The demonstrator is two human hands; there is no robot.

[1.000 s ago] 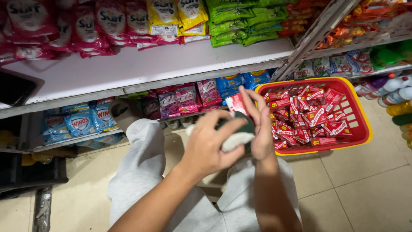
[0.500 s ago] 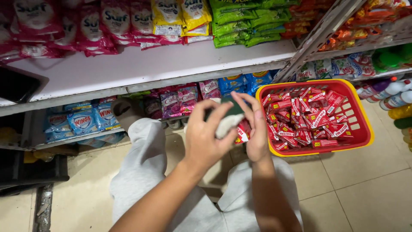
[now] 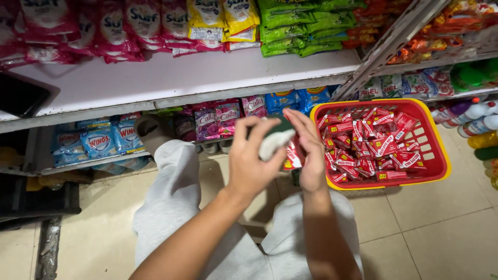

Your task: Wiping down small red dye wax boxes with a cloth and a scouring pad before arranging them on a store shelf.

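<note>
At frame centre my left hand [image 3: 251, 161] and right hand [image 3: 311, 155] pinch one red sachet [image 3: 294, 155]; the red basket [image 3: 438, 155] at right still holds many.

The left hand [image 3: 252, 161] and right hand [image 3: 310, 155] cover most of the small red packets [image 3: 293, 155] between them, so their number cannot be told. The fingers also hide part of a dark-and-white thing [image 3: 276, 139] whose kind stays unclear. The bottles [image 3: 480, 124] are cut off at the right edge, the pink sachets [image 3: 62, 31] at the top.
</note>
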